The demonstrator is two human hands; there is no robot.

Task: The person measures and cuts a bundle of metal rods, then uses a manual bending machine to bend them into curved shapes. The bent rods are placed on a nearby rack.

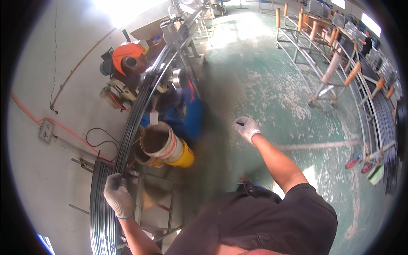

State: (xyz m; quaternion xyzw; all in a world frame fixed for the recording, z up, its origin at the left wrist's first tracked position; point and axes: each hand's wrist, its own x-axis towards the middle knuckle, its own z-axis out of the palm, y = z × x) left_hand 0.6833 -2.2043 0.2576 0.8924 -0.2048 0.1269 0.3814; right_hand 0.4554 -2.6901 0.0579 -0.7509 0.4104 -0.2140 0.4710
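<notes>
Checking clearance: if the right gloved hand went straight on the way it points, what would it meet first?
Likely the blue object beside the buckets, or the round metal part above it; depth unclear, the right hand might pass over both.

The gloved left hand (118,197) lies over long dark strips (100,187).

L hand (119,199) covers part of the dark strips (100,199), so can't tell if its fingertips grip any; strips' near end cut off by btm edge. R hand's (247,129) fingertips unclear. Co-worker (366,43) in far R bkgd too small for detail; yellow bucket (183,156) partly hidden behind white bucket (166,142).
</notes>
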